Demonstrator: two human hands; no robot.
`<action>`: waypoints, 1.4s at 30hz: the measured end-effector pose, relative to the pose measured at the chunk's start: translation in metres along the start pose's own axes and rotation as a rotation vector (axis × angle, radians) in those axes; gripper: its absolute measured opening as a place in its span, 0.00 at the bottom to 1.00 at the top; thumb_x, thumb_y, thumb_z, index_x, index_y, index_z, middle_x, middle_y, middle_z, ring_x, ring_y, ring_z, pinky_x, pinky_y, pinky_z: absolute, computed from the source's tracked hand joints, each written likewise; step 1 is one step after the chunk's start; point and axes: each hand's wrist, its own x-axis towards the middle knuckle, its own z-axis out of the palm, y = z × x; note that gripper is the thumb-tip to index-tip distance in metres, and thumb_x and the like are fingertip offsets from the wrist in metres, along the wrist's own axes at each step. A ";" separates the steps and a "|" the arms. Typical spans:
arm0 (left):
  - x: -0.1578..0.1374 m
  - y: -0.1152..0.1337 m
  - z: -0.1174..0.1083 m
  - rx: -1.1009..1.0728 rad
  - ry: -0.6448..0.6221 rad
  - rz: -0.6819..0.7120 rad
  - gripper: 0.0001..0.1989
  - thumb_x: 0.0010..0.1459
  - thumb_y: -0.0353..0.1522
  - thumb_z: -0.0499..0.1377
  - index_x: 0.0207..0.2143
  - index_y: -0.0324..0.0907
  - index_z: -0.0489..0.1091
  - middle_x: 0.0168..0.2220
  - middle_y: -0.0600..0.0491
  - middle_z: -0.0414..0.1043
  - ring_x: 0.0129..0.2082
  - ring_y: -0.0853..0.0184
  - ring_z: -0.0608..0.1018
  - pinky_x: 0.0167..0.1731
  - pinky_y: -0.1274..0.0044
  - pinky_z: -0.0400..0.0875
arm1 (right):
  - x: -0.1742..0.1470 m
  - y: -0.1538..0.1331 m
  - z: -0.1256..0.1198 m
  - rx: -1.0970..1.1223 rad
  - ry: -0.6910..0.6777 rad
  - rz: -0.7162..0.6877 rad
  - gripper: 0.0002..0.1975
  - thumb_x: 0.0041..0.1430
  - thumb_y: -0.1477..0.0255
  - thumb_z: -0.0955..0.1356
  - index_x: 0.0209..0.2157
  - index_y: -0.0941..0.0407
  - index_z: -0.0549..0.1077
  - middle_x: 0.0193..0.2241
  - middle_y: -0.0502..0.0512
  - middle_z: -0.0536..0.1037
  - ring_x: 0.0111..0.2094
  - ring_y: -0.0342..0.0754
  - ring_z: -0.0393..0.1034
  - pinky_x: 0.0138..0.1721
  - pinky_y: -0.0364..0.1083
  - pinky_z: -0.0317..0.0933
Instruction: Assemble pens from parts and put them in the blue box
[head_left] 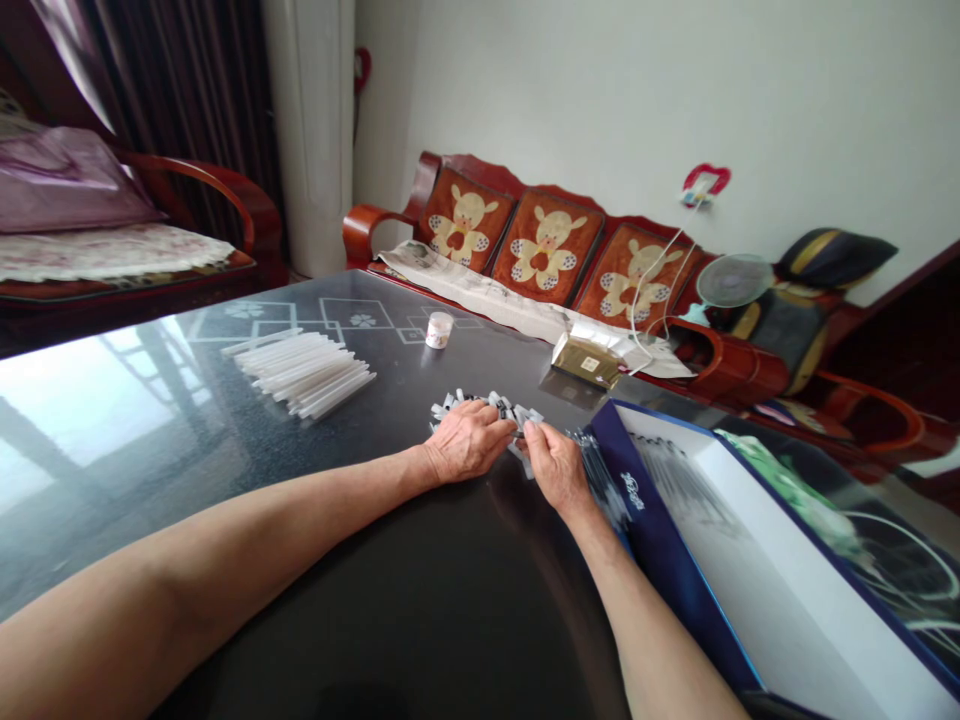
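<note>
My left hand (472, 440) and my right hand (555, 465) meet over a heap of small whitish-clear and black pieces (530, 414), which look like pen caps. Both have their fingers closed, pinching a small dark piece (519, 435) between them; its exact kind is too small to tell. The left hand covers part of the heap. Further left lies a row of white, pen-like tubes (311, 372). Beside my right hand, thin dark-tipped rods like pen refills (604, 480) lie against the blue box, partly blurred.
The open blue box (637, 490), white inside, stands at the right with thin rods in it. A small round tub (439, 330) and a gold tissue box (589, 358) stand further back on the dark glossy table (360, 620). Green-white plastic wrapping (795, 490) lies beyond the box.
</note>
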 end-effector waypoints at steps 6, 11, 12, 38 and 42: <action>0.000 0.001 -0.002 0.002 -0.004 0.009 0.18 0.67 0.37 0.43 0.42 0.42 0.72 0.28 0.51 0.65 0.30 0.66 0.68 0.33 0.74 0.61 | -0.001 0.000 -0.003 -0.017 -0.023 -0.039 0.17 0.62 0.61 0.60 0.23 0.53 0.69 0.23 0.54 0.77 0.27 0.49 0.70 0.30 0.45 0.59; 0.000 0.000 -0.001 -0.011 -0.010 0.005 0.18 0.67 0.36 0.43 0.41 0.42 0.72 0.28 0.51 0.65 0.29 0.65 0.68 0.33 0.73 0.62 | 0.000 -0.003 -0.001 -0.006 -0.015 -0.012 0.20 0.62 0.59 0.59 0.21 0.53 0.69 0.21 0.54 0.76 0.24 0.48 0.69 0.28 0.45 0.59; 0.000 -0.001 -0.001 -0.018 -0.004 0.004 0.18 0.67 0.36 0.43 0.41 0.42 0.72 0.28 0.51 0.65 0.30 0.65 0.68 0.33 0.73 0.63 | 0.000 -0.003 -0.002 0.008 -0.019 -0.009 0.19 0.61 0.59 0.60 0.22 0.53 0.70 0.21 0.53 0.76 0.25 0.48 0.69 0.28 0.45 0.59; 0.027 -0.017 -0.009 -1.431 0.347 -1.030 0.17 0.48 0.30 0.57 0.42 0.38 0.71 0.21 0.58 0.67 0.16 0.76 0.65 0.15 0.83 0.58 | -0.005 -0.014 0.013 -0.213 -0.112 -0.297 0.16 0.54 0.75 0.66 0.45 0.53 0.74 0.47 0.57 0.76 0.50 0.56 0.66 0.51 0.54 0.58; 0.021 -0.021 -0.003 -1.158 0.299 -0.898 0.15 0.52 0.33 0.54 0.40 0.38 0.74 0.21 0.58 0.67 0.17 0.75 0.64 0.18 0.82 0.58 | -0.007 -0.011 0.016 -0.258 -0.139 -0.299 0.12 0.56 0.73 0.67 0.42 0.51 0.75 0.43 0.55 0.78 0.49 0.56 0.67 0.50 0.56 0.58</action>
